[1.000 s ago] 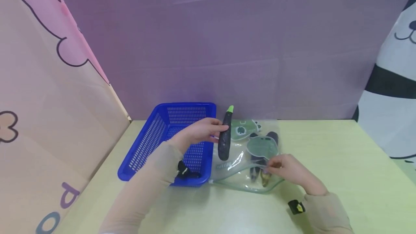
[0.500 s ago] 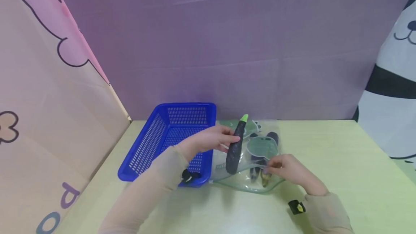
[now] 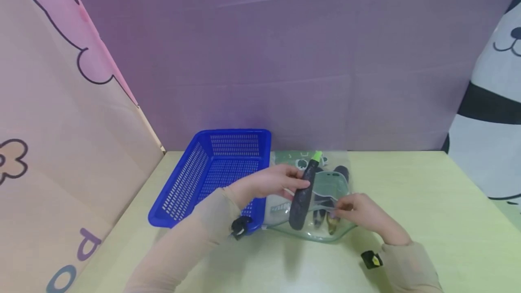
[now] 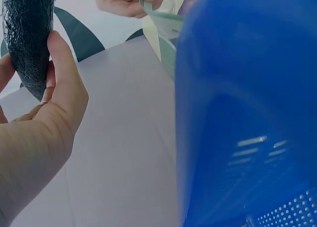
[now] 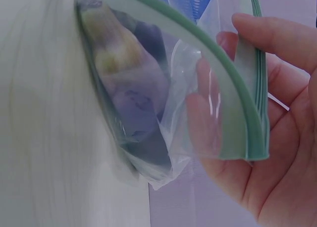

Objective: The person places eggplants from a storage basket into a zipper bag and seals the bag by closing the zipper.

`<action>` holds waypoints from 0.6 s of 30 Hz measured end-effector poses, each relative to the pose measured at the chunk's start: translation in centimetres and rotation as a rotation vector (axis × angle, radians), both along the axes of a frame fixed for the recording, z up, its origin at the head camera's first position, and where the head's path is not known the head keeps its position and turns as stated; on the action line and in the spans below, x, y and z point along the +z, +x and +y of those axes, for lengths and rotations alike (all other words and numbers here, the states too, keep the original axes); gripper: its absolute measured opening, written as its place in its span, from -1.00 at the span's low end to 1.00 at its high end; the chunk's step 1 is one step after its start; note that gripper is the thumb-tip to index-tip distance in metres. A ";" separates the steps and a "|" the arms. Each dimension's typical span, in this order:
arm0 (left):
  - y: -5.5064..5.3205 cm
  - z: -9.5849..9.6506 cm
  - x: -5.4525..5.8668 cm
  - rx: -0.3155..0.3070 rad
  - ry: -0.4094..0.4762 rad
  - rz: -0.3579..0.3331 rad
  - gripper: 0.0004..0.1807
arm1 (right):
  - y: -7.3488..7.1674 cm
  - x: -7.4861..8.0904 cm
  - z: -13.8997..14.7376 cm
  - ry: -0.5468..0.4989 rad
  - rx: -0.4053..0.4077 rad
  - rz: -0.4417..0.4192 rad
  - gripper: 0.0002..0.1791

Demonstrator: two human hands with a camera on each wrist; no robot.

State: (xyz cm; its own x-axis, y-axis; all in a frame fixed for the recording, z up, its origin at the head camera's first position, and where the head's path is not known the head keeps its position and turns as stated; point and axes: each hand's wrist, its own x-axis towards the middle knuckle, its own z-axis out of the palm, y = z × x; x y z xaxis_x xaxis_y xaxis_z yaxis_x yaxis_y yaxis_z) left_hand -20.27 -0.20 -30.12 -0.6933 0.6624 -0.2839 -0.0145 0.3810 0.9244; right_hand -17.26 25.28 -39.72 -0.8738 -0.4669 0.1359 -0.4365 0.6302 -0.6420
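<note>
My left hand (image 3: 278, 181) pinches a long, dark eggplant (image 3: 303, 200) with a bright green tip, tilted, over the near part of a clear zip bag (image 3: 281, 225). In the left wrist view, thumb and fingers lie on both sides of the eggplant's crinkled dark skin (image 4: 29, 34). My right hand (image 3: 360, 211) pinches the upper lip of the bag at its right side, and the mouth gapes toward me. Inside the bag lie dark, long vegetables, one with a yellowish and purple end (image 5: 124, 64). Green cartoon prints and my left hand hide part of the contents.
A blue plastic basket (image 3: 175, 193) with slotted walls stands left of the bag, its right side partly behind my left forearm. The pale table (image 3: 411, 193) runs to a purple backdrop (image 3: 285, 58). Printed cloths hang at left and right.
My left hand has carried the eggplant rightward and toward me, from beside the basket's right edge to above the bag's mouth, tilting it more. My right hand has kept its place on the bag.
</note>
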 end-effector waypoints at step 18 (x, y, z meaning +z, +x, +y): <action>1.5 1.3 -3.7 0.006 -0.044 0.010 -0.74 | -0.2 -0.2 0.0 0.012 -0.005 0.008 -0.90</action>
